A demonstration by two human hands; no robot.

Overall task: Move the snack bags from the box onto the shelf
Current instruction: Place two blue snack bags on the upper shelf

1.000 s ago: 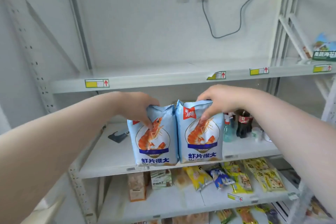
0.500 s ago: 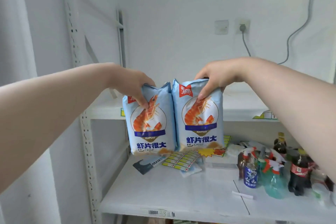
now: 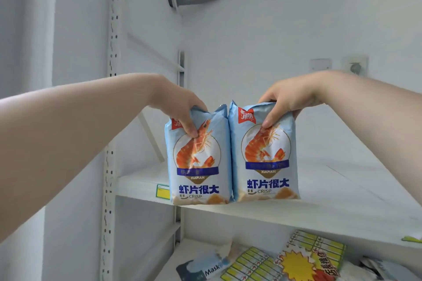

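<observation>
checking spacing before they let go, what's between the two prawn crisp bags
Nothing: in the head view the left bag and right bag stand side by side, sides touching.

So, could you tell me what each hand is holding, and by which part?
The left hand pinches the left shrimp-crisp bag at its top edge; the right hand pinches the right bag likewise.

Bright, soft, even light, white wall [image 3: 251, 29] washed pale, grey shade under shelf [image 3: 342, 201], faint sheen on creased left bag [image 3: 196, 166], wide-angle bowing at edges, left forearm [image 3: 68, 143] stretched large, slightly soft focus throughout
</observation>
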